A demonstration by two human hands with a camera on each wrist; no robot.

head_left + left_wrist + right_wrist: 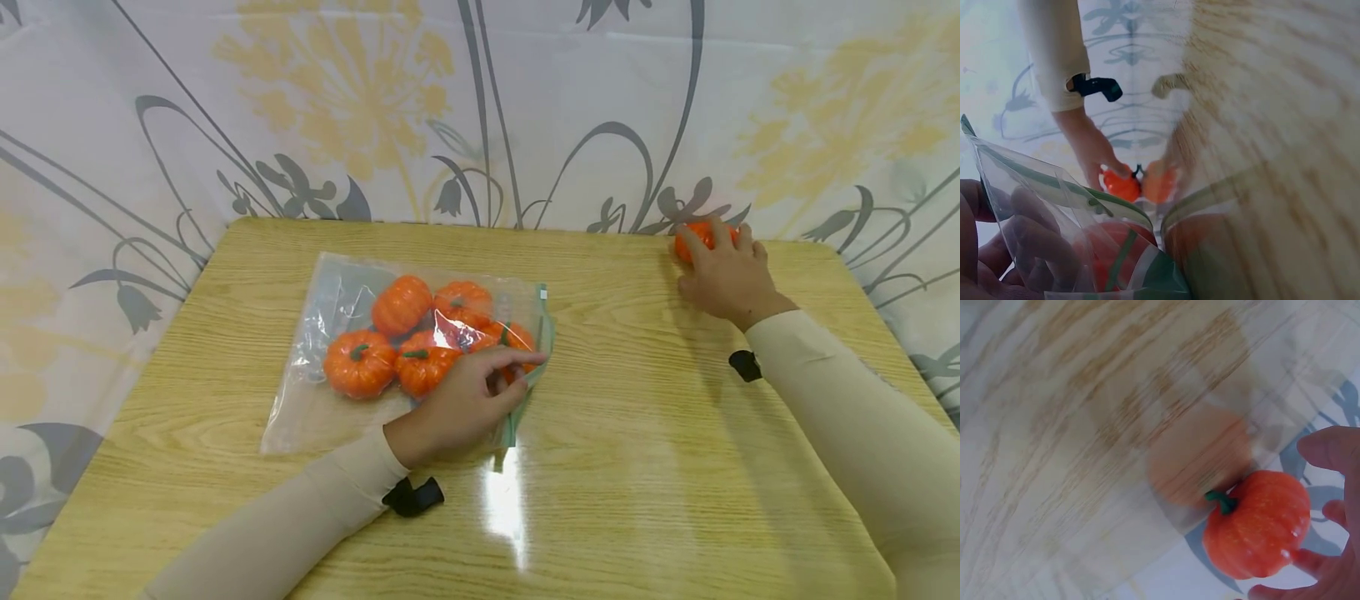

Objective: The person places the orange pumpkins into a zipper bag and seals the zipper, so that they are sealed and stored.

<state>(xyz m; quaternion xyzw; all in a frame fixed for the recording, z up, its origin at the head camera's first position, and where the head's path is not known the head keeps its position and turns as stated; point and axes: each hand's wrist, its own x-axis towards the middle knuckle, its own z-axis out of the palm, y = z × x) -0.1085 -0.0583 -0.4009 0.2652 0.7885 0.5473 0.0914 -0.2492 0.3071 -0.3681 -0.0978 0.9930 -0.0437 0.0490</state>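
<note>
A clear zip bag [300, 417] with a green-edged opening lies on the table, holding several small orange toy pumpkins [360, 364] with green stems. My left hand [468, 400] is at the bag's opening on its right side and holds the plastic edge between thumb and fingers; in the left wrist view the fingers [1035, 250] show through the film. Far to the right, near the table's back edge, my right hand [731, 275] reaches over a single orange pumpkin [1260, 525]. A fingertip touches its side, while the thumb [1329, 448] stands apart from it.
The wooden table [637, 467] has a glossy top that reflects light and the pumpkin. Behind it hangs a pale cloth [555, 108] with grey and yellow flower patterns. Bare tabletop lies between the bag and the single pumpkin.
</note>
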